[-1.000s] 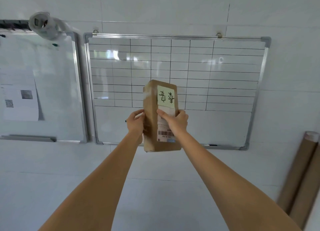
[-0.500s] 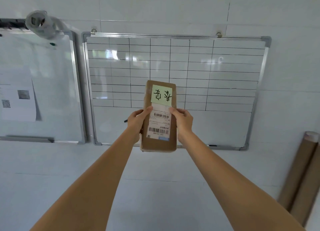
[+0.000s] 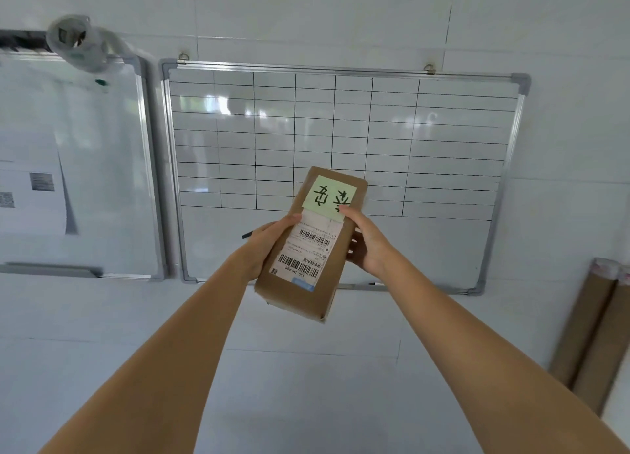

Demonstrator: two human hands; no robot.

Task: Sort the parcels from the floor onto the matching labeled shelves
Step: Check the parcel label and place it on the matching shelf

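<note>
I hold a brown cardboard parcel (image 3: 300,290) up at arm's length in front of a white wall. It is tilted, its top leaning to the right. A pale green sticky note (image 3: 329,196) with handwritten characters, seen upside down, is stuck near its top, above a white shipping label with barcodes (image 3: 305,252). My left hand (image 3: 264,245) grips the parcel's left side. My right hand (image 3: 370,242) grips its right side, thumb on the note's lower corner. No shelves or floor parcels are in view.
A gridded whiteboard (image 3: 426,140) hangs on the wall behind the parcel. A second whiteboard (image 3: 102,181) with paper sheets hangs at the left, a roll of tape (image 3: 73,41) above it. Brown cardboard tubes (image 3: 593,331) lean at the right.
The parcel has turned its labelled face toward me and tilted clockwise, dropping slightly. My right hand slid up to the sticky note; my left hand moved to the left side.
</note>
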